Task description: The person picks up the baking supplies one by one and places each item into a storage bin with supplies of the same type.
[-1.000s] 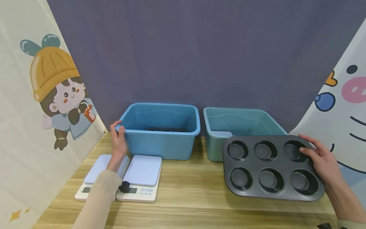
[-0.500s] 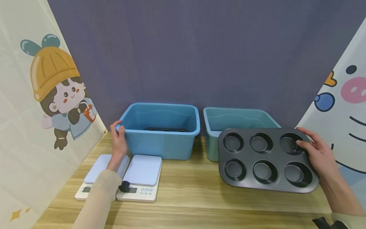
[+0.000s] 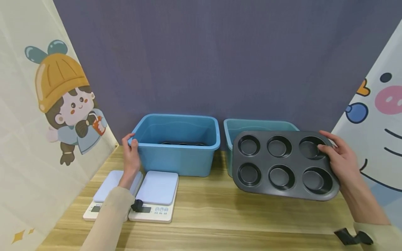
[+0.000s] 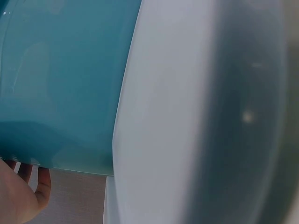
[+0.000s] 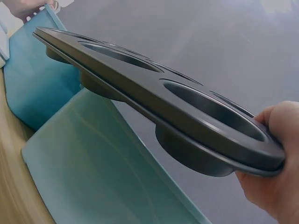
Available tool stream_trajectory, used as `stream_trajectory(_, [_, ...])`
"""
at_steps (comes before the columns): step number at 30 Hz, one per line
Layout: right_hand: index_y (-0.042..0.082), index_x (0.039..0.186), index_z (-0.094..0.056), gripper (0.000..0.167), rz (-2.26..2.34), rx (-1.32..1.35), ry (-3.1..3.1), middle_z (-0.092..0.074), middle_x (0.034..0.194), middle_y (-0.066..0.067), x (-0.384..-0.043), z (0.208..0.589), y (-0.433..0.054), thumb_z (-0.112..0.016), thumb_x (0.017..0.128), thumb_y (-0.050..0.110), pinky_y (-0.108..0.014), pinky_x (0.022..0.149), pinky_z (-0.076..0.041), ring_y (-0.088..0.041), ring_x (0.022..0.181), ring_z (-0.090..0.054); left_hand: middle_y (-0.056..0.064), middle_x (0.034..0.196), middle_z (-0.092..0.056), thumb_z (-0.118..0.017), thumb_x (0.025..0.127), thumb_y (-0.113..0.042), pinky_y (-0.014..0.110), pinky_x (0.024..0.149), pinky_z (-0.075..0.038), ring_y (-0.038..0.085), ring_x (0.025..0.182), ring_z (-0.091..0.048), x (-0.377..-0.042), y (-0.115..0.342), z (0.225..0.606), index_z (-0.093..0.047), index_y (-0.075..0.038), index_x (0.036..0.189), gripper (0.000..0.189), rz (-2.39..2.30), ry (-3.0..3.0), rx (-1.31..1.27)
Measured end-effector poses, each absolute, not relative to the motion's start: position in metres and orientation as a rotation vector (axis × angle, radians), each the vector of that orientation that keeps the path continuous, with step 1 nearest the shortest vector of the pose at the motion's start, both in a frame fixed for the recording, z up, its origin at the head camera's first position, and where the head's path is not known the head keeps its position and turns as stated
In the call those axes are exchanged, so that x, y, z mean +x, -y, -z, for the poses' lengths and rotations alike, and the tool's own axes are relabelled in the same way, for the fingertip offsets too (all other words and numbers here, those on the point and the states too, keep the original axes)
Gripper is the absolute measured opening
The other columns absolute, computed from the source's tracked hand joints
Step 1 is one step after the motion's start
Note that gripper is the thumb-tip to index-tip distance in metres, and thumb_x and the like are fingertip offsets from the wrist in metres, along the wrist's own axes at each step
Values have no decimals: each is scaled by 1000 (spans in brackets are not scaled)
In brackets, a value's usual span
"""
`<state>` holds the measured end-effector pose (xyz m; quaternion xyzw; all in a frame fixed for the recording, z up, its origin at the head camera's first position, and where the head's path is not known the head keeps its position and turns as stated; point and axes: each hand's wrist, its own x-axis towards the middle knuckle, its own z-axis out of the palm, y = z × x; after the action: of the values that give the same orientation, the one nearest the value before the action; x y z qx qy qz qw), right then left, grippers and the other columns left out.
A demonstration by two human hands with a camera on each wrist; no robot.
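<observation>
Head view. I identify the muffin pan right of centre in the frame. It is dark, has six cups in two rows, and is tilted with its openings facing the camera. The right hand holds its right end; the grip is clamped on the pan, with the thumb at the upper right cup. The pan is raised off the table and covers much of the green bin in this view. Left of centre stands the blue bin, with dark, round-cupped bakeware partly visible inside. The left hand is at the left end of this bin; its grip is closed around the rim near the front corner. Two white scales lie side by side at lower left, in front of the blue bin; the left forearm partly covers one of them. A dark curtain fills the background.

Left wrist view. I see the blue bin's wall across the upper left. The left hand's fingers bend at its edge at lower left. The blurred band at right I cannot identify.

Right wrist view. I see the pan run diagonally from upper left to right, cup bottoms projecting underneath. The right hand clasps its near end at right. The green bin occupies the lower centre, the blue bin the upper left.
</observation>
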<state>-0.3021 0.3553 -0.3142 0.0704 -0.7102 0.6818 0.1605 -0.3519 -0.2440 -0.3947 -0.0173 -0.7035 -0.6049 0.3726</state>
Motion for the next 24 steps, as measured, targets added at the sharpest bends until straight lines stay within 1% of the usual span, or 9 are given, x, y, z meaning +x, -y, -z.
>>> stream_trajectory(3, [29, 132, -59, 40, -1978, 201, 1994, -72, 79, 11, -305, 310, -349, -60, 98, 8, -19, 50, -49, -6, 58, -67, 30, 140, -39, -40, 105, -19, 22, 98, -27, 13, 116, -38, -353, 244, 395, -37, 7, 141, 44, 1550, 1798, -51])
stream_trajectory(5, [27, 133, -59, 41, -1973, 206, 1977, -72, 82, 12, -308, 308, -344, -60, 97, 8, -18, 51, -49, -4, 60, -67, 30, 138, -39, -40, 105, -19, 22, 98, -27, 12, 115, -38, -354, 244, 395, -37, 7, 140, 44, 1552, 1789, -64])
stream_trajectory(8, [28, 133, -60, 40, -1913, 188, 1995, -69, 77, 11, -312, 305, -337, -62, 97, 10, -18, 50, -48, -3, 58, -65, 29, 137, -39, -40, 106, -23, 22, 97, -27, 13, 114, -38, -355, 246, 395, -37, 6, 141, 46, 1555, 1783, -69])
stream_trajectory(12, [29, 133, -60, 40, -1852, 164, 2031, -67, 74, 11, -315, 302, -328, -64, 96, 14, -18, 48, -46, -3, 56, -64, 30, 136, -39, -40, 106, -26, 23, 97, -26, 16, 114, -38, -354, 247, 394, -37, 5, 141, 47, 1557, 1795, -54])
stream_trajectory(17, [26, 135, -59, 41, -1887, 177, 1988, -69, 79, 11, -319, 297, -314, -65, 95, 13, -17, 50, -47, -3, 59, -65, 32, 137, -39, -41, 106, -23, 23, 96, -26, 18, 115, -38, -353, 246, 394, -37, 6, 141, 46, 1561, 1803, -42])
stream_trajectory(21, [24, 136, -59, 42, -1869, 154, 1979, -67, 77, 10, -323, 293, -302, -66, 95, 14, -17, 50, -47, -2, 58, -63, 32, 140, -37, -40, 106, -22, 24, 98, -26, 17, 116, -37, -353, 245, 395, -36, 6, 142, 46, 1569, 1799, -39])
stream_trajectory(24, [21, 136, -59, 43, -1890, 167, 1940, -65, 76, 9, -326, 289, -295, -66, 95, 12, -16, 51, -46, -2, 59, -62, 32, 139, -38, -41, 106, -23, 23, 98, -26, 18, 116, -38, -354, 245, 396, -37, 7, 141, 46, 1570, 1784, -47])
